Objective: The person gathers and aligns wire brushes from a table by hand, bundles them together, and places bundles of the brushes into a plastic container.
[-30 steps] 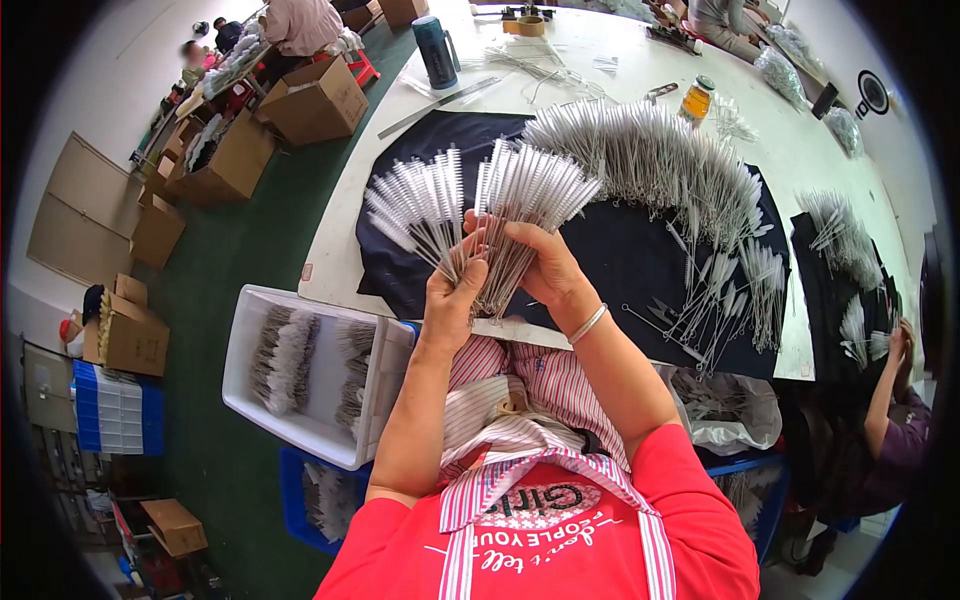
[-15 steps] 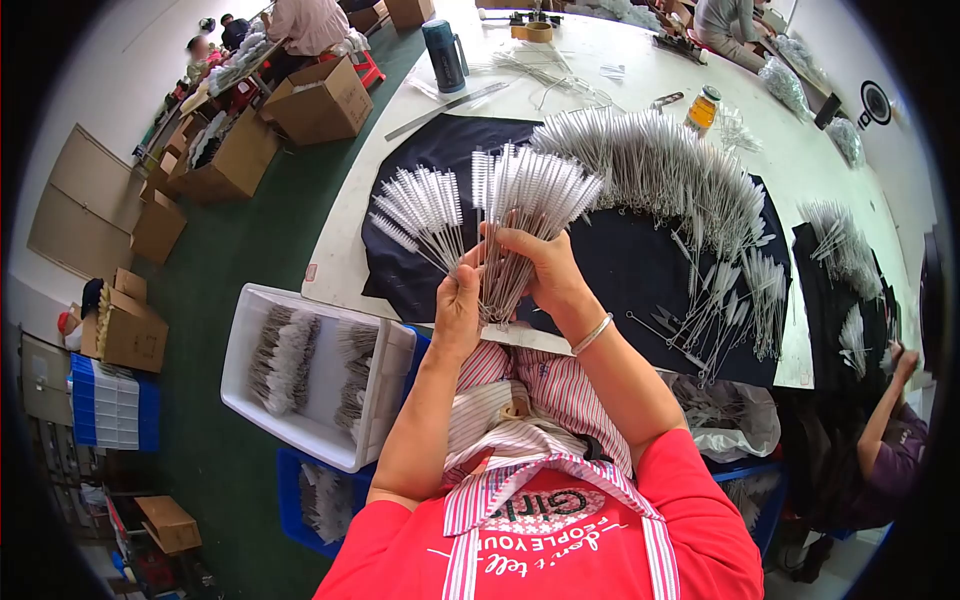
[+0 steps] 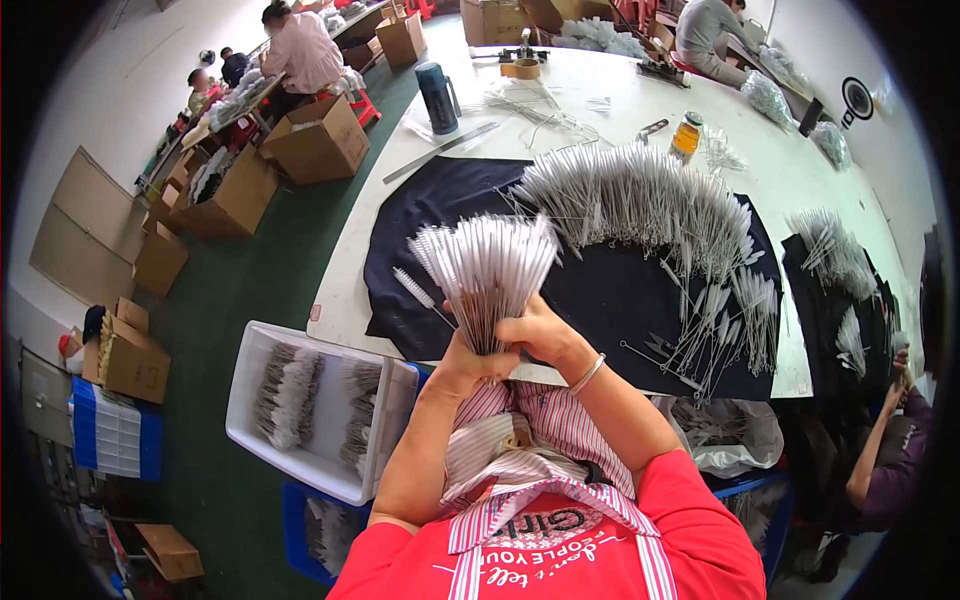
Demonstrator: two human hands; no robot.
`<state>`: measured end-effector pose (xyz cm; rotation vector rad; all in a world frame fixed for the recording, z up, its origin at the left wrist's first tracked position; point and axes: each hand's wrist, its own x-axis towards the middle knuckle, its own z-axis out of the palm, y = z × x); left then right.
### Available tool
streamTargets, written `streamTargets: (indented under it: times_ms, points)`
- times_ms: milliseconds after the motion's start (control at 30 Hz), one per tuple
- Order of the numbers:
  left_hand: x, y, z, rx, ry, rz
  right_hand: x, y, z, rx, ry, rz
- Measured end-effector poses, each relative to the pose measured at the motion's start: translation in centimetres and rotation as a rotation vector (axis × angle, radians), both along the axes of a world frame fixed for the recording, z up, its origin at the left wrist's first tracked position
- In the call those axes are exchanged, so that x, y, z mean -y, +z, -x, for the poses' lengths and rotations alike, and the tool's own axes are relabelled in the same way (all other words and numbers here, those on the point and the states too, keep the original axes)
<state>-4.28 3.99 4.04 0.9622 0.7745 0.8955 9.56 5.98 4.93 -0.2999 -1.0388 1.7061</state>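
Note:
A thick bundle of thin wire-handled bristle brushes (image 3: 485, 262) stands upright between my hands, white bristles up. My left hand (image 3: 464, 366) is wrapped round the lower wire stems. Higher on the right side of the same bundle, my right hand (image 3: 540, 330) closes on the stems, its thumb across the front. One single brush (image 3: 413, 287) points out to the left of the bundle; whether it is held or lies on the cloth I cannot tell. Under and beyond them spreads a dark cloth (image 3: 590, 305), with a long curved pile of brushes (image 3: 640, 200) on it.
Small scissors (image 3: 658, 345) lie by loose brushes at right. A flask (image 3: 437, 98), a metal ruler (image 3: 440, 153), a tape roll (image 3: 521, 69) and a jar (image 3: 686, 137) stand farther back. A white bin (image 3: 372, 485) holds brushes at lower left. A co-worker's arm (image 3: 872, 440) is far right.
The two separate fans of brushes have come together into one bundle. Both hands have moved lower and closer together, and the view has shifted slightly.

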Motion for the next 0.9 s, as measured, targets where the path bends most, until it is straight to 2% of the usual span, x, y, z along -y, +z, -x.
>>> streamTargets:
  times_ms: [33, 67, 133, 167, 200, 267, 333, 400, 467, 533, 600, 633, 667, 733, 833, 867, 900]
  points:
    - [-0.1, 0.2, 0.2, 0.042, -0.188, 0.025, 0.4, 0.7, 0.5, -0.122, 0.079, 0.071]
    - [-0.1, 0.3, 0.5, 0.084, -0.376, 0.053, 0.7, 1.0, 0.3, -0.127, 0.067, 0.068]
    - [-0.6, 0.1, 1.0, 0.094, -0.478, 0.040, 1.1, 1.4, -0.2, 0.022, 0.239, 0.129]
    - [-0.7, 0.4, 1.1, 0.053, -0.496, 0.058, 1.0, 1.1, 0.1, 0.181, 0.098, 0.095]
    - [-0.9, 0.7, 1.3, 0.014, -0.513, 0.073, 1.0, 1.2, 0.5, 0.177, 0.091, 0.094]
    - [-1.0, 1.9, 1.3, 0.017, -0.545, 0.098, 1.1, 2.0, 1.1, 0.306, -0.135, 0.180]
    - [0.0, 3.4, 0.8, -0.212, -0.200, 0.143, 1.0, 2.4, 1.9, 0.261, -0.190, 0.204]
    - [-0.3, 2.7, 0.5, -0.257, -0.155, 0.089, 0.7, 2.4, 2.8, 0.333, -0.574, 0.116]
    - [-0.3, 2.5, 0.2, -0.395, -0.116, -0.018, 0.4, 2.1, 3.1, 0.343, -0.578, 0.128]
    - [0.0, 2.0, -0.2, -0.435, -0.104, -0.016, 0.5, 2.0, 3.3, 0.401, -0.729, 0.053]
    - [0.0, -1.1, -1.1, -0.331, 0.079, -0.383, 1.0, 2.2, 3.6, 0.389, -0.672, 0.055]
    - [-1.2, -5.1, -1.3, -0.625, 0.309, -0.882, 1.2, 2.2, 3.9, 0.406, -0.709, -0.012]
    - [-1.1, -4.8, -1.2, -0.628, 0.316, -0.881, 1.2, 2.3, 4.1, 0.420, -0.745, -0.082]
    - [-0.8, -3.7, -0.7, -0.474, 0.252, -0.595, 1.0, 1.9, 4.1, 0.395, -0.695, -0.125]
    - [-0.5, -1.4, -0.2, -0.224, 0.153, -0.174, 1.1, 3.0, 2.5, 0.158, -0.501, 0.047]
    - [-0.5, -0.9, -0.1, -0.134, 0.116, -0.032, 0.9, 3.2, 1.8, 0.045, -0.444, 0.002]
    - [-0.6, -0.7, 0.2, -0.121, 0.108, -0.075, 0.6, 2.6, 0.8, 0.082, -0.381, 0.082]
